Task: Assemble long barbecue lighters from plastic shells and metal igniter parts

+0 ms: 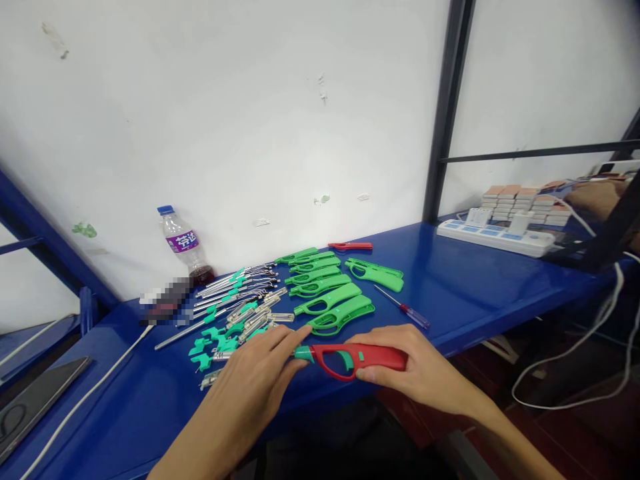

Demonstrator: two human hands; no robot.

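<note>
A red long-nosed gas lighter [383, 357] with a teal trigger lies level between my two hands, just above the table's front edge. My right hand [425, 368] is closed round its handle end. With the fingers of my left hand [260, 370] I grip the nozzle end by the teal collar, hiding most of the rod. Just beyond are several green lighter shells [325, 301] in a row. To their left lie metal lighter rods with wires [185, 331], small teal plastic parts [215, 341] and clear-and-metal pieces [255, 319]. A screwdriver [414, 316] rests right of the shells.
Against the wall leans a bottle [184, 241] with a little dark drink. A white cable [95, 393] crosses the left of the blue table [480, 287], near a dark flat device [40, 400]. At right are a power strip [493, 238] and a black post [445, 113]. A red shell [353, 246] lies at the back.
</note>
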